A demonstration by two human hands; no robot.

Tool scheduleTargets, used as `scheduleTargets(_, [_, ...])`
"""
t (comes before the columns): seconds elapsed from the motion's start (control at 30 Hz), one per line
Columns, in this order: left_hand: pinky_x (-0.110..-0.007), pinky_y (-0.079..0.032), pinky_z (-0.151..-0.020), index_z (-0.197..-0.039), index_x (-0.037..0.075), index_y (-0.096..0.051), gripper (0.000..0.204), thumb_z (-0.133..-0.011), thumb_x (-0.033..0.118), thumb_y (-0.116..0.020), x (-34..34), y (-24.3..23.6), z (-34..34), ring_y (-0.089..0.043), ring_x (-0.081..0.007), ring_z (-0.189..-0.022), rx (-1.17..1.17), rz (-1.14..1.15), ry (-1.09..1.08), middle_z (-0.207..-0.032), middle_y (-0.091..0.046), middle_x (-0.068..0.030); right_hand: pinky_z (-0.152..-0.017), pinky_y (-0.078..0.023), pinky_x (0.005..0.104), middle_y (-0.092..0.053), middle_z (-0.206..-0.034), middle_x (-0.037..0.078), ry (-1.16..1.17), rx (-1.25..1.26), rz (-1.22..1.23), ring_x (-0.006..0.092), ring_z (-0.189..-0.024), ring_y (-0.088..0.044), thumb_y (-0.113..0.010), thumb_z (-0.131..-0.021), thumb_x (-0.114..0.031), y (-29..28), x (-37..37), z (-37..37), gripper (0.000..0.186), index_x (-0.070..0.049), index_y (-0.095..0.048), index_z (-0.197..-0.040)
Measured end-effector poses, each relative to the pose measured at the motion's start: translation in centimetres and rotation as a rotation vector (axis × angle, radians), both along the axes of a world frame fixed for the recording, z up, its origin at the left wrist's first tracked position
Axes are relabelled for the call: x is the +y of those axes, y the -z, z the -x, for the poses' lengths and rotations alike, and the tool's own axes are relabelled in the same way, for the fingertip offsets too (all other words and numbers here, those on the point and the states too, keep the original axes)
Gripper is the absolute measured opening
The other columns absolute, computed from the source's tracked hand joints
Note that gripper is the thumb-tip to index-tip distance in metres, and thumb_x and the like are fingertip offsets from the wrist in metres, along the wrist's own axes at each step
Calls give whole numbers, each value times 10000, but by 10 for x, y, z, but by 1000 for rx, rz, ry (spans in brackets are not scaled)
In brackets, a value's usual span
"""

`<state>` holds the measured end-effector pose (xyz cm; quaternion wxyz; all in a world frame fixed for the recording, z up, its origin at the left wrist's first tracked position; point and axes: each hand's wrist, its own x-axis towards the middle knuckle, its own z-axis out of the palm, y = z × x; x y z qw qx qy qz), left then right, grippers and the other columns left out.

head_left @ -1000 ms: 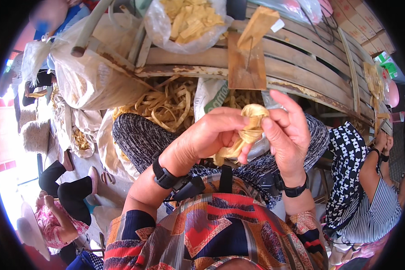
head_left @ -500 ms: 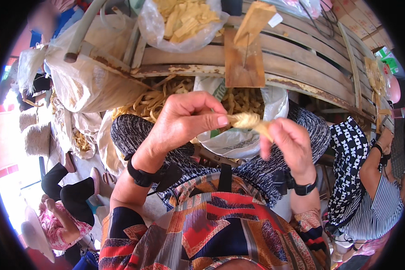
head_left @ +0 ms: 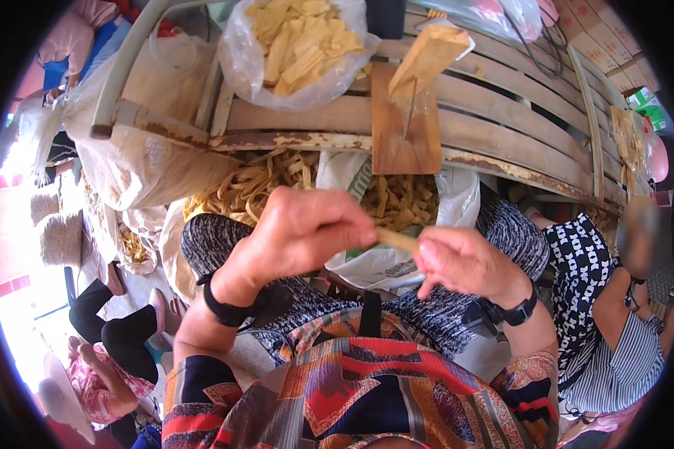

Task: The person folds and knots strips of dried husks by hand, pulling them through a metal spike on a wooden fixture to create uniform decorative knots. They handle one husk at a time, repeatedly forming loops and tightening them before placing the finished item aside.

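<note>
Above my lap, my left hand (head_left: pixel 299 232) pinches one end of a thin yellowish strip (head_left: pixel 395 238), and my right hand (head_left: pixel 464 260) grips the other end. The strip is partly blurred and partly hidden by fingers. Just beneath it an open white woven sack (head_left: pixel 457 198) holds yellowish pieces (head_left: pixel 397 200). To its left lies a heap of long pale-yellow strips (head_left: pixel 269 172). Ahead, at the bench's near edge, is a wooden board (head_left: pixel 389 150) with a thin metal rod and a slanted wooden block (head_left: pixel 430 56).
The slatted, rusty-edged bench (head_left: pixel 517 123) carries a plastic bag of yellow flakes (head_left: pixel 299 45). A large translucent sack (head_left: pixel 120 165) stands left. A person in pink with a hat (head_left: pixel 108 382) sits at left; another in a striped garment (head_left: pixel 614 359) at right. Boxes (head_left: pixel 603 37) are stacked back right.
The knotted bundle held a second ago now shows as a straight narrow strip between my fingertips. My hands have drawn apart and lowered slightly from half a second ago.
</note>
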<state>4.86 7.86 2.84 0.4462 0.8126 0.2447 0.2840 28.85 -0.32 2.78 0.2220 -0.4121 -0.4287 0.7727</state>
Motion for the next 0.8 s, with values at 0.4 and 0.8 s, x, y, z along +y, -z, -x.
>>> scheduleTargets(0.4, [-254, -417, -533, -803, 8, -631, 172, -778, 163, -700, 79, 90, -76, -508, -110, -563, 264, -76, -591, -640, -578, -86, -540, -444, 352, -564, -616, 153, 557, -1190, -808, 326, -565, -547, -553, -868, -292, 78, 95, -13, 282, -19, -561, -797])
scheduleTargets(0.8, [-202, -461, -544, -953, -4, -630, 134, -840, 65, -644, 3, -3, -18, -573, -91, -625, -246, 732, 27, -805, -628, -29, -624, -523, 255, -654, -794, 125, 965, 5, -359, 175, -612, -642, -522, -937, -247, 23, 29, -3, 276, 21, -585, -924])
